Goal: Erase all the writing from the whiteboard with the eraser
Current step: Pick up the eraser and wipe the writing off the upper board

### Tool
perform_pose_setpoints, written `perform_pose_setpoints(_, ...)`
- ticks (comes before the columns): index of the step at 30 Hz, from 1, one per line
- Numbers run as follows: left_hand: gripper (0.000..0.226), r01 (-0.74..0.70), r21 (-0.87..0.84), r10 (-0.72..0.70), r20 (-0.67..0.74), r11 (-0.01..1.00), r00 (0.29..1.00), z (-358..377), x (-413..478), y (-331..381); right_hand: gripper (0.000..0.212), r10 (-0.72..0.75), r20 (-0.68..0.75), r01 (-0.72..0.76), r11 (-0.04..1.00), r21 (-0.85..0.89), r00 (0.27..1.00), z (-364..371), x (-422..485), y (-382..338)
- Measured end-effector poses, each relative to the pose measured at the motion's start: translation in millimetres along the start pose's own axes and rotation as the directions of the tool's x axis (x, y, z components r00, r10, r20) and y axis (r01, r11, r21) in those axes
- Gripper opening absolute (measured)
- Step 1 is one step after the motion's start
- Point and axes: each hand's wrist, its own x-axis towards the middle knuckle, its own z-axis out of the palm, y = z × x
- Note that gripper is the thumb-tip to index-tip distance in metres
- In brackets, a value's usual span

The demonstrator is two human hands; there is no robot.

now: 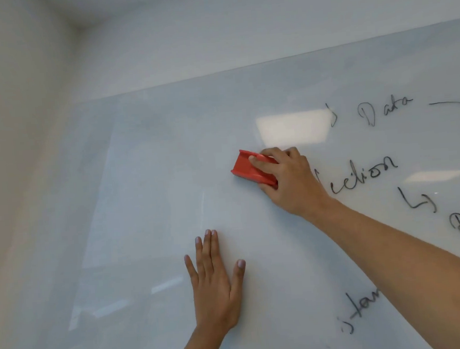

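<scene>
A glossy whiteboard (146,181) fills most of the view. My right hand (287,181) grips a red eraser (246,169) and holds it flat against the board near the middle. Black handwriting (366,176) runs just right of that hand, partly hidden by it, with the word "Data" (383,110) above and more scribbles (363,309) lower down. My left hand (215,280) lies flat on the board below the eraser, fingers straight and spread. The board left of the eraser shows only faint smears.
The board's top edge (242,70) runs across the upper view with a pale wall above. A beige side wall (16,163) meets the board at the left. Ceiling-light glare (292,128) sits just above the eraser.
</scene>
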Motion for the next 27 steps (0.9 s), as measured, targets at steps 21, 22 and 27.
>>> perform_pose_setpoints(21,0.075,-0.058,-0.080,0.049,-0.113,0.995,0.992,22.6,64.3,62.0,0.055,-0.219,0.102,0.232,0.962,-0.144,0.970,-17.8,-8.3,25.4)
perform_pose_setpoints(22,0.074,-0.064,-0.077,0.055,-0.115,0.995,0.992,23.4,63.8,61.4,0.056,-0.171,0.067,0.181,0.967,-0.181,0.983,-26.6,-1.5,38.4)
perform_pose_setpoints(27,0.072,-0.078,-0.068,0.069,-0.119,0.995,0.990,26.0,64.3,58.8,0.057,0.255,-0.145,-0.284,0.929,-0.237,0.956,-48.2,28.1,73.6)
